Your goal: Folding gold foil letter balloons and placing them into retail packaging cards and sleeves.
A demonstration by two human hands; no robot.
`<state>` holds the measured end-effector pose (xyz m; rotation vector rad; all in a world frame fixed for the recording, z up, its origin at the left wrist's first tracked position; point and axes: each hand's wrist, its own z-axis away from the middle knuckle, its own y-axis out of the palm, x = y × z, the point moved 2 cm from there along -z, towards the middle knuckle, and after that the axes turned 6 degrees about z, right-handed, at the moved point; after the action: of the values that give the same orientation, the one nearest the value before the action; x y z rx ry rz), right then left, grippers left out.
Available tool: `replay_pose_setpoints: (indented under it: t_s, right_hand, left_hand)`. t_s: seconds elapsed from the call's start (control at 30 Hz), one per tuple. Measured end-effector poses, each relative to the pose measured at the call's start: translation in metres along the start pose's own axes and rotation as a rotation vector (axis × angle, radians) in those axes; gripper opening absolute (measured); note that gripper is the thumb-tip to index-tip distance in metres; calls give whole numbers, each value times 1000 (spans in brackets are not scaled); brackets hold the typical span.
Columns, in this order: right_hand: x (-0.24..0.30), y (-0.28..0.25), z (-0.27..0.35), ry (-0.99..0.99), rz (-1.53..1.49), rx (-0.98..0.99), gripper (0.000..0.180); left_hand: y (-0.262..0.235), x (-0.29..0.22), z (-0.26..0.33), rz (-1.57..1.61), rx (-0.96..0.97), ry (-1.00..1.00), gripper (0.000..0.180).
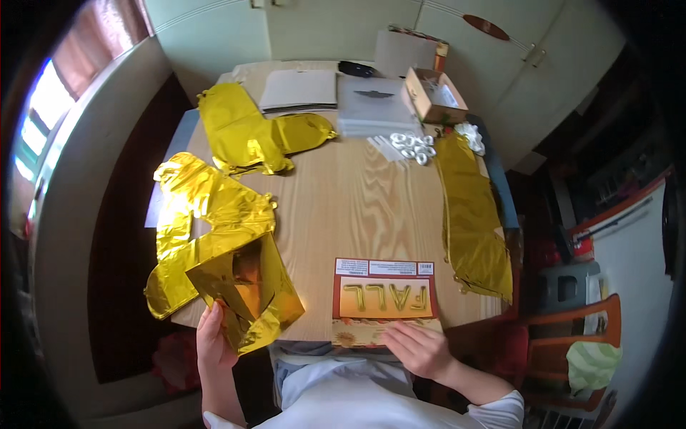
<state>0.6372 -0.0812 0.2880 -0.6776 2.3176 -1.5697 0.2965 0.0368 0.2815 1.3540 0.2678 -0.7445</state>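
Note:
My left hand (214, 342) is closed on the near edge of a folded gold foil balloon (275, 304), raised over the table's front left edge. Its shiny sheet bends into an angular fold. My right hand (418, 349) grips the near right edge of a printed cardboard sleeve (386, 332), fingers on top and thumb hidden. Orange and red, the sleeve shows gold balloon letters upside down to me. Partly behind the held foil lies another flat gold foil balloon (182, 214). An L-shaped gold foil balloon (232, 125) is farther back on the left.
A long gold foil balloon (471, 207) lies along the right edge of the wooden table (357, 214). White ribbon rolls (414, 148), a clear plastic pouch (371, 107), a paper stack (300, 89), an open box (436, 96) and a black item (356, 68) occupy the back. An orange chair (572, 322) stands right.

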Motion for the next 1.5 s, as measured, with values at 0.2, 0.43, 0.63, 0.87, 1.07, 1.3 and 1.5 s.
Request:
replay_pose_setpoints:
  t_s: [0.2,0.43,0.63,0.87,1.07,1.3,1.5]
  right_hand:
    - [-56,-81,-53,458,-230,-348,26]
    - [-90,24,-87,951,-882,127,54]
    - [-77,79,-57,663,-337,-55,44]
    - [-86,71,-61,451,-300,-48,50]
    - [-90,80,-84,168,-151,168,77]
    - [-89,95,-83,138,-103,293,91]
    - [-87,95,-83,125,-61,286,91]
  left_hand:
    - [-4,-16,11,68,-10,81,39]
    - [11,4,-16,31,37,-89,46]
    - [29,53,-62,-77,-11,-425,37]
    - [46,90,-87,-182,-46,-609,35]
    - [36,101,-99,-234,-48,-615,32]
    - [46,97,-100,-347,-73,-608,29]
    - [40,72,-116,-1141,157,-176,42]
